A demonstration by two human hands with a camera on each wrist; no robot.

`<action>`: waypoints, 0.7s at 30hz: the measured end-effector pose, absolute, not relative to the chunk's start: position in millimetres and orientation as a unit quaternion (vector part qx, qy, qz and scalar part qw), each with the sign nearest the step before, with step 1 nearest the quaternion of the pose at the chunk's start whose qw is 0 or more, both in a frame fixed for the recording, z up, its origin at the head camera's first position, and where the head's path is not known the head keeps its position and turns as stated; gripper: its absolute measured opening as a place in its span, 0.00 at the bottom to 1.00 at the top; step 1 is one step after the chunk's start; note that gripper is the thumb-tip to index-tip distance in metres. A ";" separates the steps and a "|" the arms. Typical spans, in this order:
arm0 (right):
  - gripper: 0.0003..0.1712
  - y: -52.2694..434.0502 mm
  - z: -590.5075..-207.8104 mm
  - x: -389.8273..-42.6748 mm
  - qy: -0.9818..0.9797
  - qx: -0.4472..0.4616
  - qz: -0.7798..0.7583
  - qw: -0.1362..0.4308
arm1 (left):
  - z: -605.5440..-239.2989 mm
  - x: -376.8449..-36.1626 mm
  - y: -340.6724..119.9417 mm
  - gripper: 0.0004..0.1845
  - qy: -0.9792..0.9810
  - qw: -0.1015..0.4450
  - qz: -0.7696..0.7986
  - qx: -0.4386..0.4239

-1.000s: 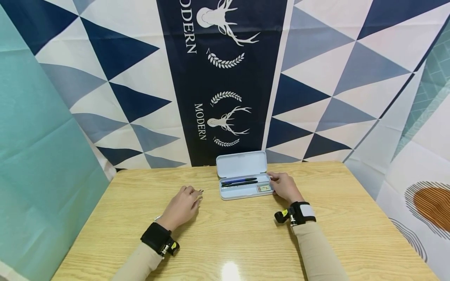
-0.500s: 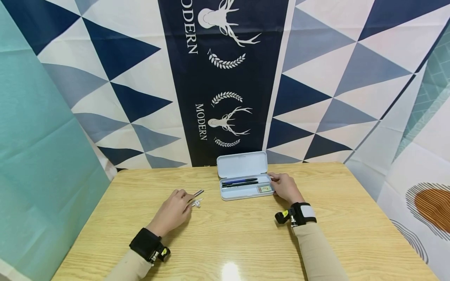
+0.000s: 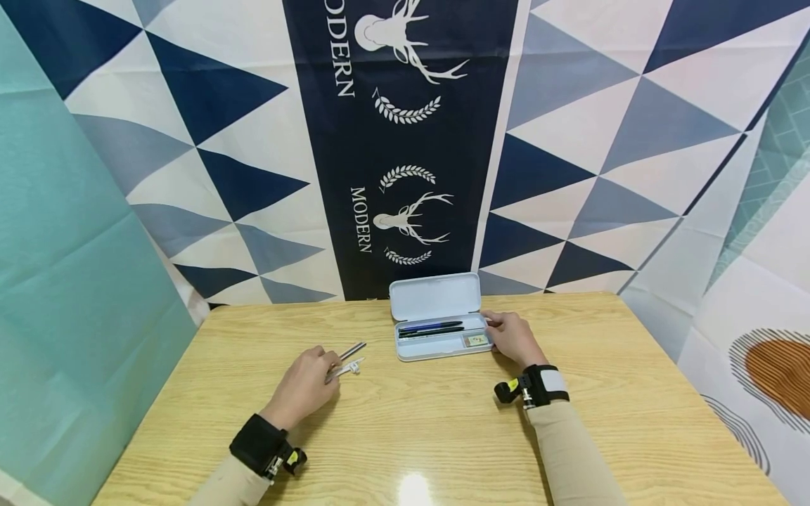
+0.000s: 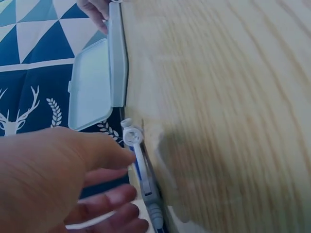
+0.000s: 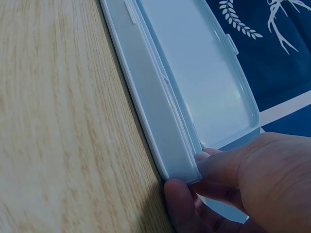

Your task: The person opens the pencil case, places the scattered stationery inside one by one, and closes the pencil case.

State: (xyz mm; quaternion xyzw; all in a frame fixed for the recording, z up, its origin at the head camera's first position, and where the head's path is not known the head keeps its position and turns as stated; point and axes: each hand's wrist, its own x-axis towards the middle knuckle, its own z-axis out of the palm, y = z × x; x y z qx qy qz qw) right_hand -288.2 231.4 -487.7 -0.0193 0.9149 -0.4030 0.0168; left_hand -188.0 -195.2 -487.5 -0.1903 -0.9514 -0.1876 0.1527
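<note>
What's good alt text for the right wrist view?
The right hand pinches one end of an open light-blue pencil case on a wood-grain table. Its lid stands raised before a navy-and-white printed backdrop.

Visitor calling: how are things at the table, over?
Right hand grips open pencil case. Left hand beside white compass-like tool. Lid raised, not blocking.

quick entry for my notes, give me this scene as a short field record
case: pale blue pencil case, lid raised open
contents: dark pens; small patterned item in a right-end compartment
left grip: at a pale compass-like tool, firm hold unclear
right grip: pinches the case's right end
surface: wood-grain table
</note>
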 end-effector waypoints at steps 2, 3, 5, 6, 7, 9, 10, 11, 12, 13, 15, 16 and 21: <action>0.27 231.4 -487.9 -288.2 0.915 -0.020 -0.403 0.017 | -499.8 -194.0 -201.9 0.10 -0.949 0.163 -0.187 -0.195; 0.27 231.3 -488.1 -288.2 0.915 -0.021 -0.403 0.017 | -504.9 -196.1 -204.5 0.10 -0.949 0.165 -0.184 -0.195; 0.27 231.3 -488.6 -288.4 0.915 -0.021 -0.402 0.017 | -515.1 -201.3 -209.1 0.10 -0.950 0.165 -0.181 -0.194; 0.27 231.3 -488.6 -288.5 0.915 -0.021 -0.402 0.017 | -523.6 -206.0 -212.6 0.10 -0.950 0.168 -0.177 -0.196; 0.27 231.2 -488.5 -288.6 0.916 -0.022 -0.401 0.017 | -524.6 -206.5 -212.8 0.10 -0.951 0.164 -0.176 -0.192; 0.27 231.0 -488.0 -288.4 0.916 -0.023 -0.400 0.017 | -534.2 -212.2 -216.3 0.09 -0.955 0.158 -0.169 -0.184; 0.27 230.8 -487.8 -288.2 0.917 -0.023 -0.399 0.017 | -540.5 -216.2 -218.5 0.08 -0.957 0.158 -0.161 -0.182; 0.27 230.9 -487.5 -288.1 0.917 -0.024 -0.399 0.017 | -546.9 -220.1 -220.7 0.08 -0.959 0.158 -0.151 -0.180; 0.27 230.7 -487.5 -287.9 0.917 -0.023 -0.399 0.016 | -552.3 -224.0 -222.6 0.07 -0.961 0.157 -0.143 -0.178; 0.27 230.6 -487.5 -287.8 0.917 -0.023 -0.399 0.015 | -554.4 -225.6 -223.3 0.07 -0.963 0.155 -0.138 -0.174; 0.27 230.7 -487.8 -287.6 0.917 -0.024 -0.397 0.013 | -560.0 -229.5 -225.1 0.06 -0.966 0.151 -0.125 -0.169; 0.27 230.8 -487.9 -287.5 0.918 -0.023 -0.397 0.012 | -561.3 -230.6 -225.4 0.06 -0.967 0.150 -0.121 -0.167; 0.27 230.5 -487.5 -287.7 0.918 -0.023 -0.395 0.014 | -563.1 -231.5 -226.1 0.08 -0.969 0.143 -0.114 -0.163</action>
